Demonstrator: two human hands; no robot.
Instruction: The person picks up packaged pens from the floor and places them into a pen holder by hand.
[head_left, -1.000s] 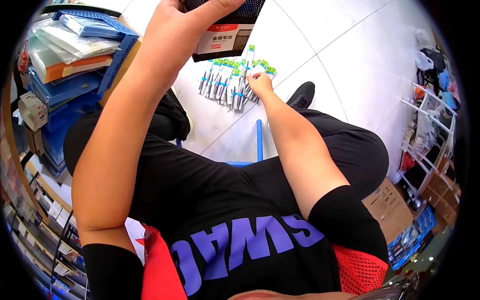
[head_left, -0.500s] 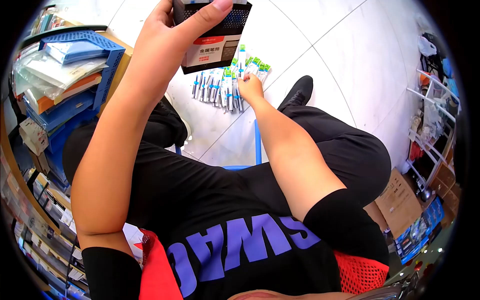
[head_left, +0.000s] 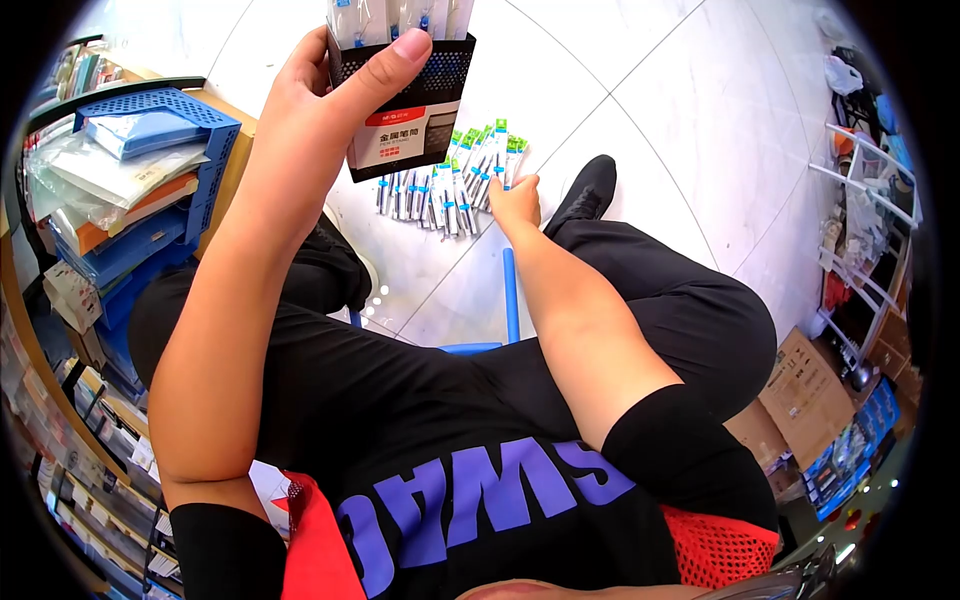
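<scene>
My left hand (head_left: 335, 95) is wrapped around a black mesh pen holder (head_left: 455, 75), with the thumb across its upper side. A white and red label with Chinese characters wraps the holder, and several clear-wrapped pens (head_left: 425, 18) stick out of its top. Lower down, a pile of packaged pens (head_left: 430, 195) with green and white tops and blue marks lies fanned out on the floor. My right hand (head_left: 517, 203) is at the pile's right side, its fingers closed on the lower end of a packaged pen (head_left: 500, 140); the fingertips are partly hidden.
White tiled floor (head_left: 660, 150) spreads beyond my legs. A blue tray stack (head_left: 215, 150) with papers and plastic bags stands at left, above crowded shelves. On the right are a white metal rack (head_left: 870, 160) and a cardboard box (head_left: 805, 400). A blue bar (head_left: 512, 295) shows between my knees.
The pen holder in my left hand sits lower in view, showing more of the pens inside. My right hand has shifted slightly right and down in view, still at the pile.
</scene>
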